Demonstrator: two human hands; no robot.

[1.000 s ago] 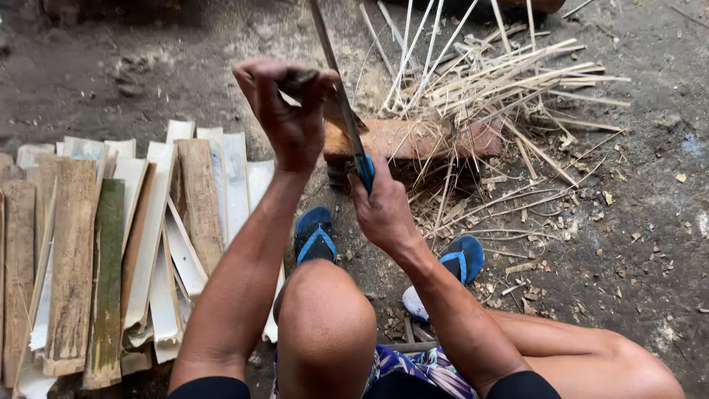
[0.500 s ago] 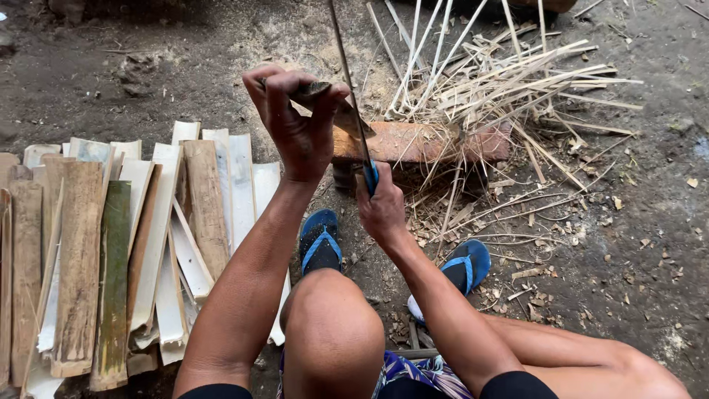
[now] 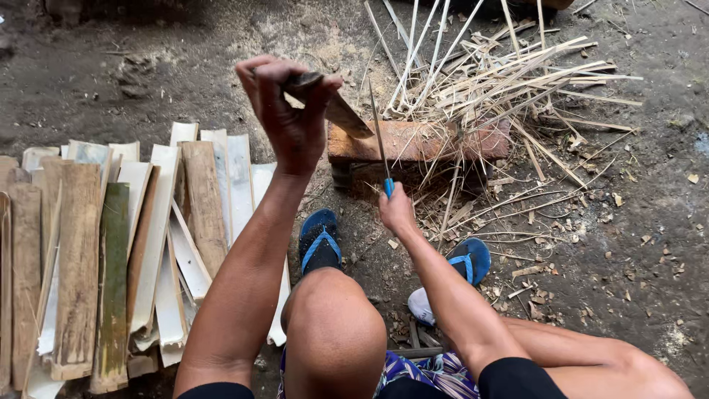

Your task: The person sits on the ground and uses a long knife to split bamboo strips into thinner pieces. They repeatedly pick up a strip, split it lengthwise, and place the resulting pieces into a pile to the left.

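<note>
A: What's in hand at upper centre?
B: Splitting, I judge: left hand [image 3: 292,118] fingers clenched round a dark broad blade [image 3: 341,112]; right hand [image 3: 396,210] pinches a thin bamboo strip [image 3: 378,137] upright over the reddish wooden block [image 3: 421,140].
A: Next?
B: Likely a steady, aligned blade.

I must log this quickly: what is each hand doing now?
Left hand: closed on the blade.
Right hand: closed on the thin bamboo strip with the blue-wrapped lower end.

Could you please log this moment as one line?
left hand: grips knife | right hand: holds bamboo strip upright | wooden block beyond
</note>
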